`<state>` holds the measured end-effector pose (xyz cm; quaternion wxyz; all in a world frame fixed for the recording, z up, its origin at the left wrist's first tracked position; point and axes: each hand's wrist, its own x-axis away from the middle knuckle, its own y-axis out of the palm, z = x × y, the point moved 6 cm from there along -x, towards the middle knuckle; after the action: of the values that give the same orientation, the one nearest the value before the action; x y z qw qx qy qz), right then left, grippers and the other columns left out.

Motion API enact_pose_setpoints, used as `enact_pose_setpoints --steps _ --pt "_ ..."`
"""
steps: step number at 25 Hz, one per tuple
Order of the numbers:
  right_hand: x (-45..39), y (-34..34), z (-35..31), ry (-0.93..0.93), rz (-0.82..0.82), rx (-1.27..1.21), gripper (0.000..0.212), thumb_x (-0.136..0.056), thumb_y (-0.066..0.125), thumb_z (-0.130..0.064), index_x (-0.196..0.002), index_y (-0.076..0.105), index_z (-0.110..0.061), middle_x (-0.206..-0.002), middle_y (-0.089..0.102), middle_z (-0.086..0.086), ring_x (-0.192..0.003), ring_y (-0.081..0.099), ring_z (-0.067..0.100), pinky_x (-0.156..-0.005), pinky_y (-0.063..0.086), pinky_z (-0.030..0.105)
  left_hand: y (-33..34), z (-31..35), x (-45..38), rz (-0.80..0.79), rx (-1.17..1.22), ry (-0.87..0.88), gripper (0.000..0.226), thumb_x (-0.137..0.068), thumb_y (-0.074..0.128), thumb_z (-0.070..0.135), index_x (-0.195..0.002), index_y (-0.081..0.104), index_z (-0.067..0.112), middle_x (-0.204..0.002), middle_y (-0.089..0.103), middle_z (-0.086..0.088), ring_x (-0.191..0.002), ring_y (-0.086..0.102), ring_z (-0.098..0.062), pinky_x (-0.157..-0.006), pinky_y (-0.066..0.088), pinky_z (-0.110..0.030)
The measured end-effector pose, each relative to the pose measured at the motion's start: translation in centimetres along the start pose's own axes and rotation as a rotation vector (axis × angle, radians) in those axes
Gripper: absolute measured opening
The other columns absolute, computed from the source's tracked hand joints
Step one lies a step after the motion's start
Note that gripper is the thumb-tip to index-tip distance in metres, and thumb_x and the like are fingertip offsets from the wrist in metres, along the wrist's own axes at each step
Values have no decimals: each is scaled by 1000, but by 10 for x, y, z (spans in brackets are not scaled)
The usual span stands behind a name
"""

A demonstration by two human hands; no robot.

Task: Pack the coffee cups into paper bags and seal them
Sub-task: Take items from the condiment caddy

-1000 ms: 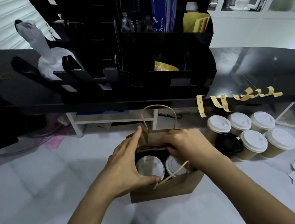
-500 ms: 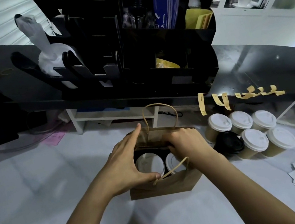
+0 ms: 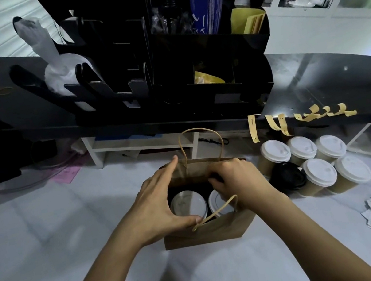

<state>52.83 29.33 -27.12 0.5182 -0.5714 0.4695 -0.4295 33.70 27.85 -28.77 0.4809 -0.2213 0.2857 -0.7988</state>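
Head view shows both hands at the brown paper bag (image 3: 203,232) on the white counter (image 3: 48,238). Left hand (image 3: 158,204) spreads wide across its mouth, right hand (image 3: 238,180) curls on the far edge. 2 cups (image 3: 188,205) sit inside; 6 cups (image 3: 314,162) stand just beside.

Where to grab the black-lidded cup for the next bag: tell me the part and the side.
Take the black-lidded cup by its lid rim, coming straight down from above. White-lidded cups crowd its far and right sides and the bag stands at its left, so the wall is mostly boxed in. It stands upright, lid fully exposed, so a top grip looks safest.
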Motion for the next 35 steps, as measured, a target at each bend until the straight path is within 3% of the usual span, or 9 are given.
enact_pose_setpoints --steps 6,9,13,17,20,25,31,35 --pt "23 -21 9 9 240 -99 14 -95 63 -23 -103 73 -20 -97 66 -3 -92 57 22 -81 43 38 -1 2 -1 -11 -2 23 128 -60 85 62 -148 -8 62 -156 14 28 -146 17 -10 -115 37 -44" --pt "41 -27 27 143 376 -131 12 -91 70 -19 -101 76 -19 -113 63 0 -103 55 25 -88 40 39 1 2 -3 -17 5 40 127 -59 84 64 -149 -6 61 -155 12 30 -146 15 -7 -116 36 -43" --pt "60 -17 50 327 320 -215 23 -93 69 -25 -115 74 -22 -133 57 0 -126 49 23 -101 35 39 7 5 -5 -27 1 67 126 -59 82 67 -149 -6 61 -158 12 28 -147 14 -6 -116 35 -44" --pt "74 -15 57 367 302 -309 27 -95 67 -23 -122 72 -21 -133 58 -3 -125 51 22 -104 43 41 12 8 -9 -4 -24 55 115 -68 78 67 -151 -2 59 -161 16 21 -148 17 -10 -116 35 -45" --pt "81 -22 57 377 334 -362 28 -96 66 -21 -123 71 -21 -136 57 -4 -129 50 19 -106 44 43 9 13 -11 44 -62 85 87 -82 66 63 -152 17 50 -155 31 17 -144 22 -12 -111 37 -45" --pt "93 -34 53 364 378 -409 28 -96 65 -21 -123 69 -25 -134 57 -8 -127 51 16 -106 44 41 -5 39 -3 171 -130 180 45 -92 59 46 -136 48 41 -129 46 22 -131 34 -11 -104 33 -36" --pt "104 -49 54 357 454 -452 29 -97 62 -24 -125 68 -27 -130 58 -9 -123 54 14 -99 51 44 -26 74 8 274 -98 261 40 -99 51 37 -139 47 36 -137 46 17 -133 35 -5 -101 32 -28" --pt "107 -57 56 324 519 -481 27 -97 62 -24 -124 68 -28 -126 59 -12 -117 57 12 -96 53 41 -29 108 17 315 -57 362 42 -103 40 47 -143 45 35 -145 40 20 -138 34 -2 -106 31 -26"
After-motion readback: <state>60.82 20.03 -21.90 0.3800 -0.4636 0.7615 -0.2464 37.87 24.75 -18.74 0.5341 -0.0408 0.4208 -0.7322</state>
